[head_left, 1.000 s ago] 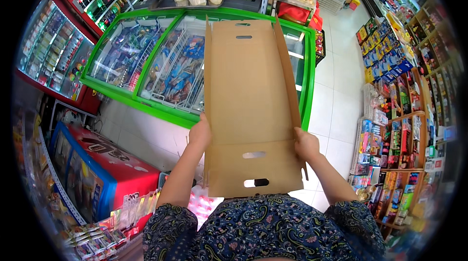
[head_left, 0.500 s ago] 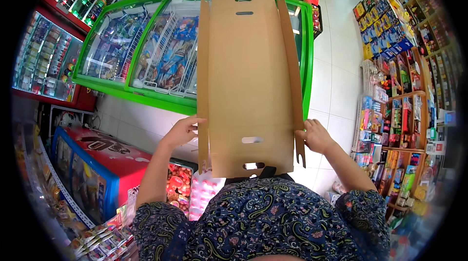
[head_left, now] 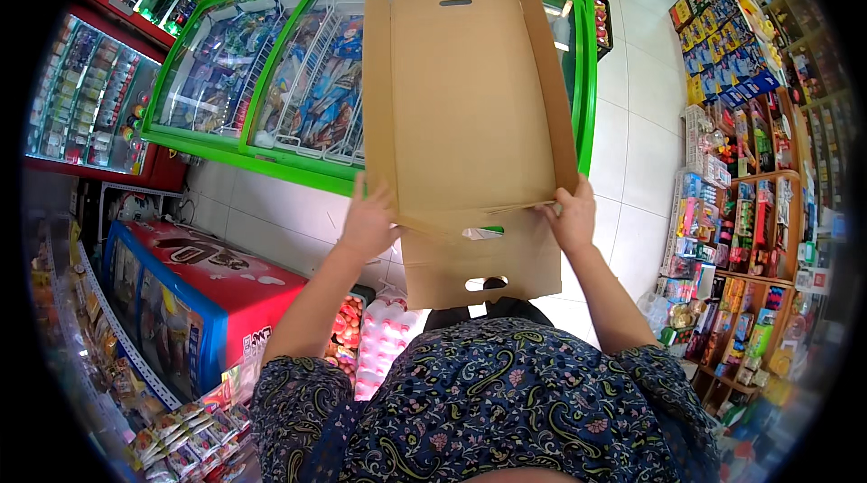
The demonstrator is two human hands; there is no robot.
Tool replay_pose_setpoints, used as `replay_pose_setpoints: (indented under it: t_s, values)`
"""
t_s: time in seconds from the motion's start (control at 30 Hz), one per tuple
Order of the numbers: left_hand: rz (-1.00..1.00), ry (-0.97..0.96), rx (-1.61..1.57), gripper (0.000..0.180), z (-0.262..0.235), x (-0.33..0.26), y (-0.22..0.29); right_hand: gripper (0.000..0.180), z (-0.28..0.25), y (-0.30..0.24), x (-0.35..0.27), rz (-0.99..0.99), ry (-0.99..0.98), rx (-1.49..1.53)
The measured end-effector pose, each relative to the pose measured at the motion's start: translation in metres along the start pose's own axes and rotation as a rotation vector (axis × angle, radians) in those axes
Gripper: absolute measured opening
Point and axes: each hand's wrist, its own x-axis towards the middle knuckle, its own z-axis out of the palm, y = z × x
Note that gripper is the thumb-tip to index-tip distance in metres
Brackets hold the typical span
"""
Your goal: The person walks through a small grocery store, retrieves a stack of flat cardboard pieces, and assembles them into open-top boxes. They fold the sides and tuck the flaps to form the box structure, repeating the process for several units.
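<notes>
Left hand (head_left: 367,219) and right hand (head_left: 573,218) have shifted inward, gripping both sides of the long, creased cardboard box (head_left: 474,104); beyond them stands a glass-topped freezer (head_left: 289,168).

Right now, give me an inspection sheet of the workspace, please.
Surface: green-framed freezer, glass-topped, partly hidden by the brown carton; contact unclear.
Things: carton open, side walls raised, near end panel folded outward.
Clutter: bottle pack and red round items, lower left.
Hands: left hand at carton's left corner, grip blurred; right hand pinches right corner.
Cables: possibly a thin dark cord beside the red-topped freezer; too small to confirm.
Surroundings: lit drinks cooler left, stocked shelves right, tiled floor.
</notes>
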Motion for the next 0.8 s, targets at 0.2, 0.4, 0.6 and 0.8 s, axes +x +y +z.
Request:
replay_pose_setpoints:
  t_s: [0.2,0.4,0.6,0.8]
  values:
    - [-0.111,-0.003,-0.001,0.017,0.044,0.033,0.034,0.032,0.008,-0.005,0.003,0.003,0.045,-0.018]
    - [-0.064,-0.082,-0.136,0.014,0.055,0.05,0.041,0.033,0.009,-0.006,0.004,0.009,0.07,0.006]
    - [0.057,-0.196,-0.196,0.02,0.063,0.085,0.073,0.034,0.016,-0.013,0.005,0.026,0.07,-0.005]
    - [0.069,-0.228,-0.172,0.047,0.055,0.098,0.076,0.035,0.023,-0.011,0.003,0.037,0.077,-0.052]
